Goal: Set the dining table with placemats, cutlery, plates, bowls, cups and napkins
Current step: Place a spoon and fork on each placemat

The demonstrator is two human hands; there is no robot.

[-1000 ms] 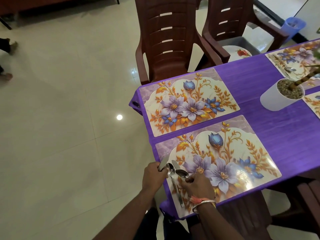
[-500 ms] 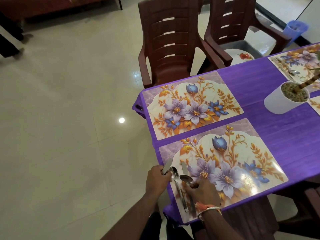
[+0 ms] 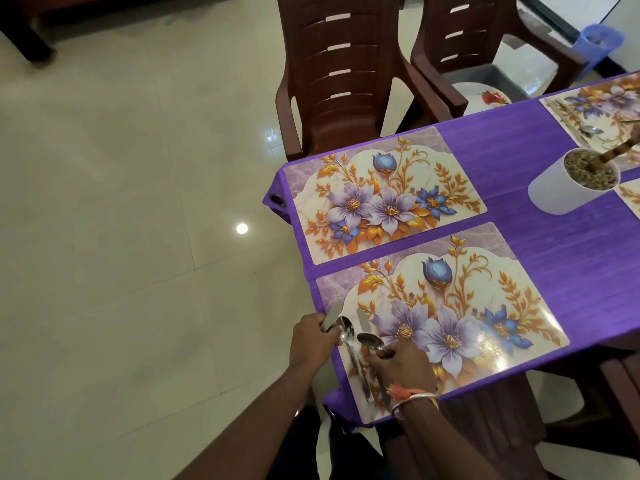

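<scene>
Purple table (image 3: 519, 161), brown chair (image 3: 332, 81) at its far side; a plate (image 3: 474, 97) on the next chair's seat is half hidden by the table edge. White pot (image 3: 554, 195) holds pebbles and a stem (top cut off). At the near placemat (image 3: 485, 271), hands apart: left hand (image 3: 311, 341) grips a knife (image 3: 330, 316), right hand (image 3: 401, 362) pinches a spoon (image 3: 369, 341).

Right wrist: silver bangle (image 3: 417, 399), orange thread (image 3: 401, 391)
</scene>
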